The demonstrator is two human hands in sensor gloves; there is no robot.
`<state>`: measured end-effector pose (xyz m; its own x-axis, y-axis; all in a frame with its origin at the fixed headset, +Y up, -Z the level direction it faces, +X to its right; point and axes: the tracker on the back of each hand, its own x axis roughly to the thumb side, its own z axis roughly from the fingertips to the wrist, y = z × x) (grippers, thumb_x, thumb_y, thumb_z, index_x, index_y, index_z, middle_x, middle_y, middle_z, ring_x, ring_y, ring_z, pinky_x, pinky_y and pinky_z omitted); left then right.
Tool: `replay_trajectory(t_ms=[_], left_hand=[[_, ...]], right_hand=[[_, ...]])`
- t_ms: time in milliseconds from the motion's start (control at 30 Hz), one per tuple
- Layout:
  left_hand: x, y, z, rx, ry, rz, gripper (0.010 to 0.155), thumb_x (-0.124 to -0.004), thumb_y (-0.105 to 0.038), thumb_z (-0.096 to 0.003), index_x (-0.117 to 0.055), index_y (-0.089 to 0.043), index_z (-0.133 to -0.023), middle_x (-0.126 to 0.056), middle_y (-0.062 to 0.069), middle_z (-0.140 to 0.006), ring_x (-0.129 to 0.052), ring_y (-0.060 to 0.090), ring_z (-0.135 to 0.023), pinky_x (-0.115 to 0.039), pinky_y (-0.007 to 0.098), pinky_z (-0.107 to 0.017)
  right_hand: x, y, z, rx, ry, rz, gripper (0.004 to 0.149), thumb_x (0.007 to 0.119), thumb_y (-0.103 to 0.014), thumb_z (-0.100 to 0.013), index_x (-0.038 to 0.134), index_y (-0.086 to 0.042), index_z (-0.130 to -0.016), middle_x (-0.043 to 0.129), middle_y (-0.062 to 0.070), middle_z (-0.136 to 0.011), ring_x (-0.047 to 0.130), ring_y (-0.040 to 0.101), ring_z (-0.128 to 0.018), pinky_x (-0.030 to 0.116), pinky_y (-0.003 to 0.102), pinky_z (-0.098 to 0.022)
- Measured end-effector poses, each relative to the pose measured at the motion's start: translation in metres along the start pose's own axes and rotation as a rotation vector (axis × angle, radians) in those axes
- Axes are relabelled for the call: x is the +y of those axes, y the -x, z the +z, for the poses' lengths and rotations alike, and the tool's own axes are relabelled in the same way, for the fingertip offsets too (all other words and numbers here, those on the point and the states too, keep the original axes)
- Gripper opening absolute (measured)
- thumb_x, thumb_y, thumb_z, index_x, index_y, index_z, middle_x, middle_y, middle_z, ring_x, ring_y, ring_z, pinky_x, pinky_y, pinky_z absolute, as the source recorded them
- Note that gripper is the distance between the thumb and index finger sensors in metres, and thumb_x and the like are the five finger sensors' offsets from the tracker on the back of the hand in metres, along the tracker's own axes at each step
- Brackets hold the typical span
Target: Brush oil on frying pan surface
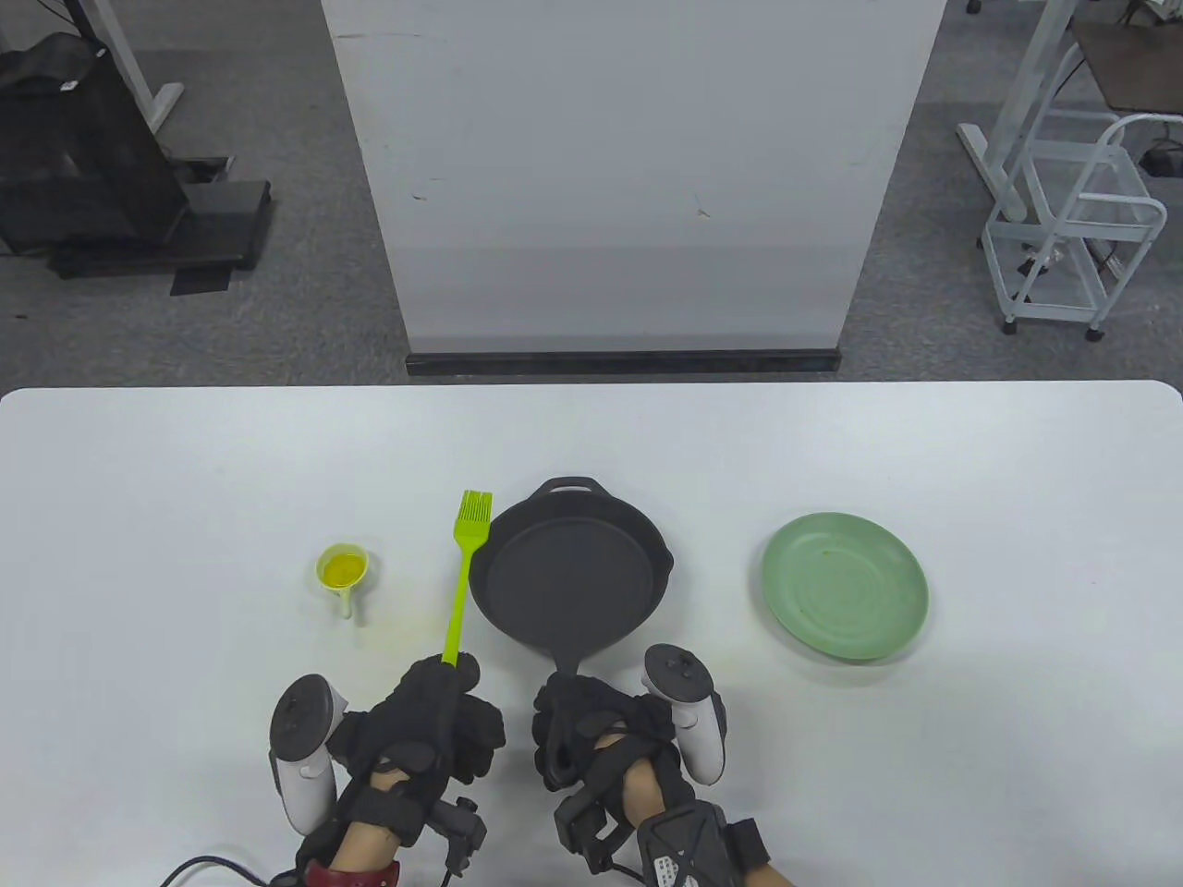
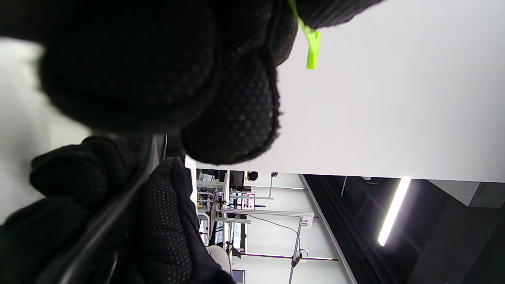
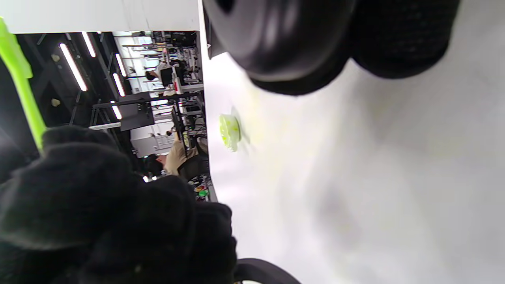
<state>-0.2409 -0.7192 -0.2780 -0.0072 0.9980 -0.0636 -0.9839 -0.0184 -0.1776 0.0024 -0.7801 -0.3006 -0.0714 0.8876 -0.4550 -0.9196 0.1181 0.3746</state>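
A black cast-iron frying pan (image 1: 571, 575) sits on the white table (image 1: 185, 480), its handle pointing toward me. My right hand (image 1: 591, 716) grips that handle; the pan's underside fills the top of the right wrist view (image 3: 284, 35). My left hand (image 1: 442, 711) grips the near end of a lime-green silicone brush (image 1: 465, 573), which points away, bristles beside the pan's left rim. The brush handle's tip pokes out in the left wrist view (image 2: 311, 47). A small yellow-green cup of oil (image 1: 343, 568) stands left of the brush; it also shows in the right wrist view (image 3: 229, 132).
A light green plate (image 1: 844, 585) lies right of the pan. A white panel (image 1: 628, 176) stands beyond the table's far edge. Faint yellowish smears mark the table between the oil cup and my left hand.
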Motion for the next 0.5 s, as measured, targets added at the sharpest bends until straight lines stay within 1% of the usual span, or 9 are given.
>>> replay_trajectory(t_ms=[133,233,333,500], left_hand=[[-0.001,0.001,0.0,0.01,0.006,-0.001,0.049,-0.059,-0.043,-0.0482,-0.065,-0.008,-0.083,-0.104,0.006,-0.05,-0.101,0.032,-0.023,-0.086,0.042,-0.016],[-0.002,0.002,-0.001,0.021,0.011,-0.006,0.049,-0.059,-0.043,-0.0483,-0.065,-0.008,-0.083,-0.104,0.006,-0.05,-0.101,0.032,-0.022,-0.086,0.042,-0.016],[-0.003,0.005,-0.002,0.036,0.013,-0.01,0.049,-0.059,-0.043,-0.0483,-0.065,-0.008,-0.083,-0.104,0.006,-0.05,-0.101,0.032,-0.023,-0.086,0.042,-0.016],[-0.003,0.011,-0.005,0.069,0.014,-0.003,0.049,-0.059,-0.043,-0.0484,-0.065,-0.008,-0.083,-0.104,0.006,-0.05,-0.101,0.032,-0.023,-0.086,0.042,-0.016]], right_hand=[[-0.003,-0.008,0.005,0.062,-0.023,0.115,0.065,0.058,-0.042,-0.049,0.046,0.005,-0.093,0.065,0.028,-0.08,0.092,0.022,-0.044,0.08,0.047,-0.039],[-0.003,-0.014,0.011,0.096,-0.007,0.298,0.073,0.059,-0.045,-0.048,0.039,0.007,-0.095,0.058,0.031,-0.084,0.09,0.027,-0.052,0.078,0.05,-0.042],[-0.001,-0.017,0.015,0.113,-0.012,0.362,0.077,0.06,-0.045,-0.048,0.034,0.009,-0.097,0.051,0.034,-0.089,0.085,0.034,-0.064,0.076,0.052,-0.044],[0.0,-0.022,0.023,0.111,0.034,0.473,0.079,0.062,-0.044,-0.047,0.034,0.008,-0.098,0.046,0.036,-0.092,0.077,0.044,-0.07,0.073,0.055,-0.045]])
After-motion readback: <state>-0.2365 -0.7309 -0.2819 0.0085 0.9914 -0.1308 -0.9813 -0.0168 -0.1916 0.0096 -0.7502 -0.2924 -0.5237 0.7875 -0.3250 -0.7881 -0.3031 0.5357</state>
